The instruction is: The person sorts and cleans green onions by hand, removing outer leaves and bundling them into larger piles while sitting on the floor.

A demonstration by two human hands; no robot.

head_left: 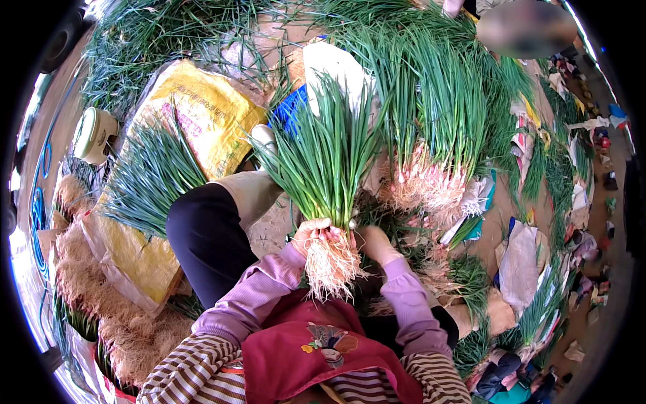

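In front of my body stands an upright bunch of green onions (331, 161), leaves fanned out at the top and pale roots hanging below. My left hand (309, 234) is closed round its base from the left, just above the roots. At the right side of the same base is my right hand (378, 244). Its fingers are hidden behind the stems and roots, so I cannot tell whether they grip it. Between my hands the lower stems show white and pinkish.
More green onions (444, 101) lie at the right, roots toward me. At the left are a yellow sack (208, 111), a loose bunch of green onions (151, 178), rooted bundles (114, 289) and a pale bucket (94, 135). Another person's hand (452, 7) shows at the top edge.
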